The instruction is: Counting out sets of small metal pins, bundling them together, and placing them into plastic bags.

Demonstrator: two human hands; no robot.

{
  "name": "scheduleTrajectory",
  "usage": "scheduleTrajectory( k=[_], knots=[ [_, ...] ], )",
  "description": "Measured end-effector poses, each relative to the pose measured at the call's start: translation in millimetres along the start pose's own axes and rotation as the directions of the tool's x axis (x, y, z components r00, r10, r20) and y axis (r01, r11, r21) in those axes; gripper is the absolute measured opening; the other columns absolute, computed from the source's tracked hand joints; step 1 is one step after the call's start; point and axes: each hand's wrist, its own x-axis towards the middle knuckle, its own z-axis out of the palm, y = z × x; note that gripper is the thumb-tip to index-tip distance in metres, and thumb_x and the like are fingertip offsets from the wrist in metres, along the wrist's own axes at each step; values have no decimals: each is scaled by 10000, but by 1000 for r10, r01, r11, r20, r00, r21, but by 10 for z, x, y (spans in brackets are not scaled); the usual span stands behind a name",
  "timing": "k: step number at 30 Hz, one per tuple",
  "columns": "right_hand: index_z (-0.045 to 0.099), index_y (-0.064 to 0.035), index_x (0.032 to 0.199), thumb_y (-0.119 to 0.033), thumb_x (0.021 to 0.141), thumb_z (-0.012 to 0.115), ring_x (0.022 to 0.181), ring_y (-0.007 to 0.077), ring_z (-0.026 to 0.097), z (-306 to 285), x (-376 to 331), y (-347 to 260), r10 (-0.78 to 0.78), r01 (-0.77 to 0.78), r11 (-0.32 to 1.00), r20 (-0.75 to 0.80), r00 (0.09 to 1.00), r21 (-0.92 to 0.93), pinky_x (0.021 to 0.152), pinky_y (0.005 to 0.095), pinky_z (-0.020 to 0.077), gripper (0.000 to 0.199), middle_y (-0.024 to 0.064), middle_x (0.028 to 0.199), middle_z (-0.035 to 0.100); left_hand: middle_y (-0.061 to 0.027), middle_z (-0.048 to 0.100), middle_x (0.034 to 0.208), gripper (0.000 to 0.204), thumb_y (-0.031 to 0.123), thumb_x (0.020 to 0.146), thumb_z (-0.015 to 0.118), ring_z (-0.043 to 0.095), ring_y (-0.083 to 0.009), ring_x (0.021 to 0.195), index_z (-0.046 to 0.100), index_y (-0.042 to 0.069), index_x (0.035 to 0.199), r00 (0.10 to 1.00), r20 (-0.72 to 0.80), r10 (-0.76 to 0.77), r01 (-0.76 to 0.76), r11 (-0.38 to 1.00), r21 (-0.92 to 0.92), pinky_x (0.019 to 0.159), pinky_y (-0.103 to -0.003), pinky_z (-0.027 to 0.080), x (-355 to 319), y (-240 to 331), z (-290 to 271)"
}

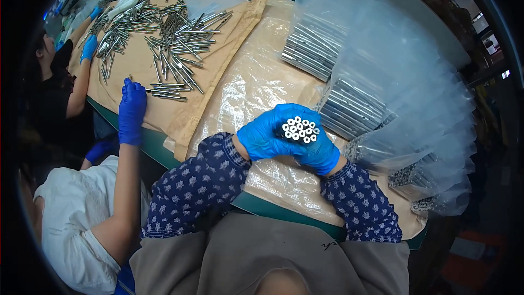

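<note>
I had both blue-gloved hands wrapped round a bundle of short silver metal tubes (pixel 299 129), ends up, just above the plastic-covered surface (pixel 256 84). My left hand (pixel 263 135) kept a closed grip on it from nine o'clock, my right hand (pixel 321 152) from four o'clock. Clear bags of packed silver tubes (pixel 349 110) lay at two o'clock, loose silver metal pins (pixel 164 38) at eleven.

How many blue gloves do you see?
5: left hand and right hand on the tube bundle; three on co-workers at left. More may be hidden.
</note>
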Motion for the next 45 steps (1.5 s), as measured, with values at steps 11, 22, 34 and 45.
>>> scheduleTrajectory(
  k=[11,22,34,45],
  knots=[
    [528,-30,1185,-104,865,583,960,148,575,33,-176,35,201,-157,935,-111,973,317,860,285,457,332,72,1076,613,-110,631,1061,267,79,872,574,602,-171,954,566,-3,1126,926,-144,-348,291,905,-311,844,-282,487,-76,-26,-17],
    [470,39,1207,-106,909,519,1068,256,561,18,-63,1,207,-43,873,-290,934,486,962,369,428,335,161,1139,576,-213,549,1151,385,192,924,496,586,-298,1013,422,1,1249,808,-255,-531,49,493,-869,854,-410,513,-65,-23,-247],
    [344,-9,1329,-83,884,549,1031,249,584,73,-35,-261,524,-357,543,26,851,760,873,369,509,495,155,1185,541,-233,375,1344,534,136,923,466,464,-339,1185,227,46,1392,866,-209,-453,-58,325,-944,926,-482,472,-267,183,-244],
    [279,-67,1384,3,850,481,1076,316,554,24,-144,-175,631,-393,331,109,768,858,912,478,474,574,200,1267,474,-260,132,1449,742,326,884,493,186,-395,1338,83,19,1421,934,-123,-334,-32,267,-963,1058,-564,236,-266,413,-231]
  ],
)
